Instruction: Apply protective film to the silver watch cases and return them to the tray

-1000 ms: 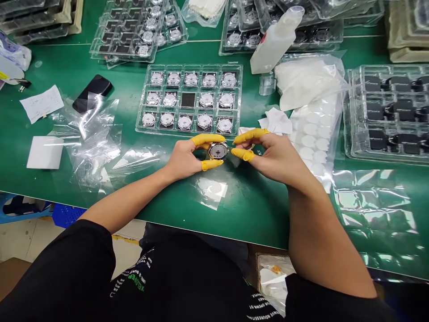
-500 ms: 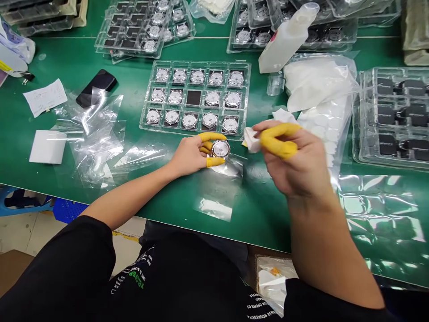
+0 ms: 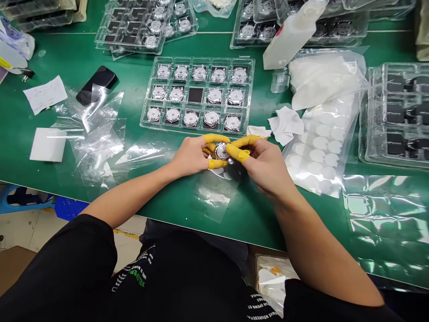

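My left hand point(image 3: 191, 154), yellow cots on its fingertips, pinches a round silver watch case point(image 3: 221, 151) just above the green table. My right hand point(image 3: 262, 162), also in yellow finger cots, is closed on the same watch case from the right. A clear plastic bag point(image 3: 214, 192) lies flat under both hands. Right behind them sits a clear tray point(image 3: 199, 95) holding rows of several similar watch cases, with one pocket empty in its middle row.
White wipes point(image 3: 285, 124) and a bag of round white pads point(image 3: 321, 143) lie to the right, with a white bottle point(image 3: 291, 36) behind. Trays of dark parts point(image 3: 395, 116) stand far right. Loose clear bags point(image 3: 94, 134), a phone point(image 3: 96, 84) and paper slips lie left.
My right hand had swung away to the right holding a white wipe; it has come back without the wipe and closed on the watch case. The left hand stayed put.
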`<action>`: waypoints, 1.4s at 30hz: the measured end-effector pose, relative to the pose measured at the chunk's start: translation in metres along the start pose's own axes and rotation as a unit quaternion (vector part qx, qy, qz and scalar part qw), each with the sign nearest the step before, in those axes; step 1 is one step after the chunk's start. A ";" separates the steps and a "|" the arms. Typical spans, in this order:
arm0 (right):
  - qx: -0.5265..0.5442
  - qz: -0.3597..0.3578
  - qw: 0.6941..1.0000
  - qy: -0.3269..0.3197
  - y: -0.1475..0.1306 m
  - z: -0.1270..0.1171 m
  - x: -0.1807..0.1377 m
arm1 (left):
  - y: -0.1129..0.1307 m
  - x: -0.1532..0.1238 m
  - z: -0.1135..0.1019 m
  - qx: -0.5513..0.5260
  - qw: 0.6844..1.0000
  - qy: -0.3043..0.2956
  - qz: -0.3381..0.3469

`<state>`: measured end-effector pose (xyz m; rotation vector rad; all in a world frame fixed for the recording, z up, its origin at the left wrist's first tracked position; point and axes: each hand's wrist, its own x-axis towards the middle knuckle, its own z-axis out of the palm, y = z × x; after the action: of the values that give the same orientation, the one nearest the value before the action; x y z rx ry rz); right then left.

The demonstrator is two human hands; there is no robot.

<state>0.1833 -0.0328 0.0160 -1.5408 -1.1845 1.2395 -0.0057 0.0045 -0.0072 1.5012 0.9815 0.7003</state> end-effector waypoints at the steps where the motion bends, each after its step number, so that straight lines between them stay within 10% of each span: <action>1: -0.001 0.002 1.000 0.001 0.001 0.000 0.000 | 0.000 0.000 0.000 0.004 1.000 0.001 0.002; 34: -0.034 -0.028 0.999 0.012 0.008 0.004 0.001 | 0.004 -0.002 0.002 0.012 1.000 0.009 -0.013; 42: 0.054 -0.053 0.986 0.146 -0.004 -0.016 0.016 | 0.004 -0.002 0.002 0.019 1.000 0.018 -0.012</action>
<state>0.1999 -0.0165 0.0192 -1.4999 -0.9784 0.9537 -0.0040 0.0020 -0.0031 1.5112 1.0442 0.6978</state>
